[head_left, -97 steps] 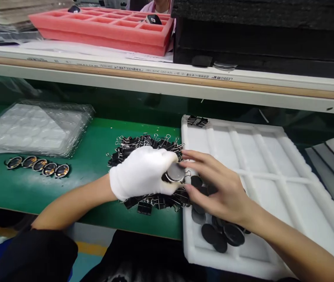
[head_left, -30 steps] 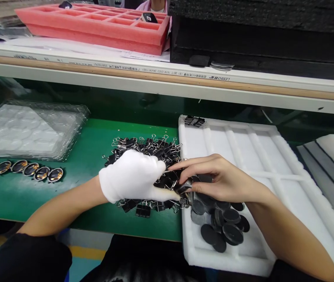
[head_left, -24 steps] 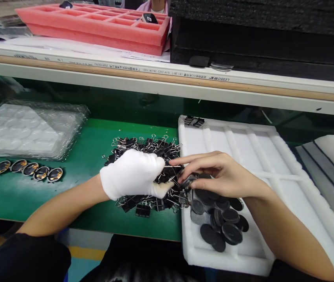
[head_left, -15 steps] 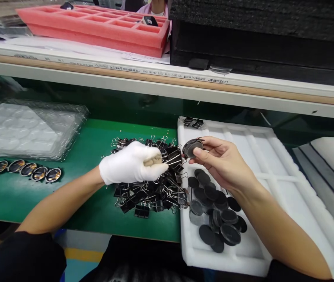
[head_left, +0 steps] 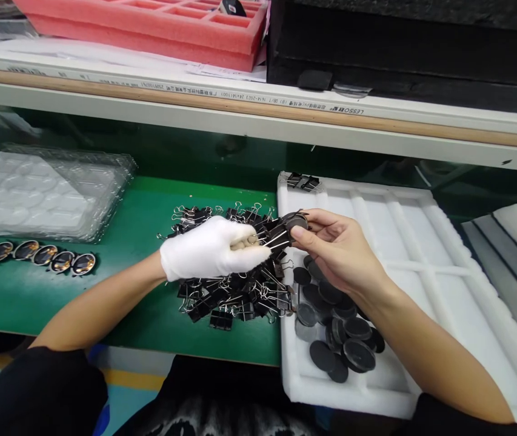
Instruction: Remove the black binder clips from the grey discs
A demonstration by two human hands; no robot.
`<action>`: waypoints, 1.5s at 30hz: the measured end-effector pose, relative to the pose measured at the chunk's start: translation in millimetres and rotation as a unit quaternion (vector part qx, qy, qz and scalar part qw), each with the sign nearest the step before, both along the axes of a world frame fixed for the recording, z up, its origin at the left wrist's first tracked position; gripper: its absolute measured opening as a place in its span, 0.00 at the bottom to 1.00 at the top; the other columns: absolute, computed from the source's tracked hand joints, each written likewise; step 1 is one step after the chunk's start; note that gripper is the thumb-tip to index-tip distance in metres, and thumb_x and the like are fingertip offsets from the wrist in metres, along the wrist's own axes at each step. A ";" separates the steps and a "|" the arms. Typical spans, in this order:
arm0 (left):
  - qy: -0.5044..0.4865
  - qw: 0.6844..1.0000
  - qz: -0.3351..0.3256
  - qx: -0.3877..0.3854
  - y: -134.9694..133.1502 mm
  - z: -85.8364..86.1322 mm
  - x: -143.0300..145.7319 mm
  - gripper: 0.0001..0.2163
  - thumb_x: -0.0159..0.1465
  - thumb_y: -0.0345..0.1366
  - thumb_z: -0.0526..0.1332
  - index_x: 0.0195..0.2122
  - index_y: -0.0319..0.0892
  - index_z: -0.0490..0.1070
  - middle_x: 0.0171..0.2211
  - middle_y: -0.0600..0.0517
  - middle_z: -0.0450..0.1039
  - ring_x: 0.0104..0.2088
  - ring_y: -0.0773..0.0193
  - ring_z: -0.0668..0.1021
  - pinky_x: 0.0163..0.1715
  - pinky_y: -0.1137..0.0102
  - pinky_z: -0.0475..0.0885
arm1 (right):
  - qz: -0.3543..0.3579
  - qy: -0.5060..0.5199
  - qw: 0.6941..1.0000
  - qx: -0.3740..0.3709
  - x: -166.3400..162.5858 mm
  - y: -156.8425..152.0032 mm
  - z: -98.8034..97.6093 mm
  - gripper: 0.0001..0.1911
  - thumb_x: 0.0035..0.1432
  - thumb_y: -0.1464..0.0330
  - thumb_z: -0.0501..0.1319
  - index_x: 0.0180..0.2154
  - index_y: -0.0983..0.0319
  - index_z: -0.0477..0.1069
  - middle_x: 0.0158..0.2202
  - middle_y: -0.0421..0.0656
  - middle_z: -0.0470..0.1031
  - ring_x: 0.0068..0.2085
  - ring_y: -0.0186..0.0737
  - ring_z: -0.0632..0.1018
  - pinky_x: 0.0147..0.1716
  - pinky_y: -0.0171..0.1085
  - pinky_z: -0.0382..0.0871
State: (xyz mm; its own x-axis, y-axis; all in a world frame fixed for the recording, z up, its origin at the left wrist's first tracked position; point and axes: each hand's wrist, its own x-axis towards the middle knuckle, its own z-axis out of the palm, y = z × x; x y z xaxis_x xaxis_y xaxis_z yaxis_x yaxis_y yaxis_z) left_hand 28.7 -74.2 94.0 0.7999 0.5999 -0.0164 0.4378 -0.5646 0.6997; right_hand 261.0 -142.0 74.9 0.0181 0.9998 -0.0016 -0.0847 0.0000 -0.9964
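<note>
My left hand [head_left: 213, 249], in a white glove, pinches the wire handles of a black binder clip [head_left: 279, 237] between thumb and fingers. In my bare right hand [head_left: 342, 248] is a round black disc-shaped part [head_left: 296, 222], gripped by its edge with the thumb on its face. The clip's jaw end meets the left edge of this part; whether it is clamped over the rim I cannot tell. Under my left hand lies a pile of binder clips [head_left: 220, 319]. Below my right hand, several loose black discs [head_left: 359, 355] are heaped on a white foam tray [head_left: 288, 369].
On the green table [head_left: 149, 321], a row of several round amber-faced parts [head_left: 62, 261] lies at the left. Behind it are clear plastic trays [head_left: 49, 194]. A shelf edge [head_left: 158, 106] crosses above, bearing a pink foam tray [head_left: 149, 30] and a black box [head_left: 403, 72].
My hands have come together: the binder clip moved right until it met the disc-shaped part, which shifted slightly left. The camera view has tilted down a little.
</note>
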 end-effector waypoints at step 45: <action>-0.103 0.990 0.009 0.094 1.6 6.3 -11.7 0.13 0.64 0.44 0.70 0.31 0.40 0.76 0.18 0.62 0.59 0.21 0.73 0.61 0.22 0.75 0.59 | 0.132 -0.301 0.940 0.091 24.5 -3.3 22.4 0.08 0.62 0.62 0.70 0.41 0.58 0.82 0.38 0.41 0.85 0.38 0.42 0.83 0.41 0.41 0.78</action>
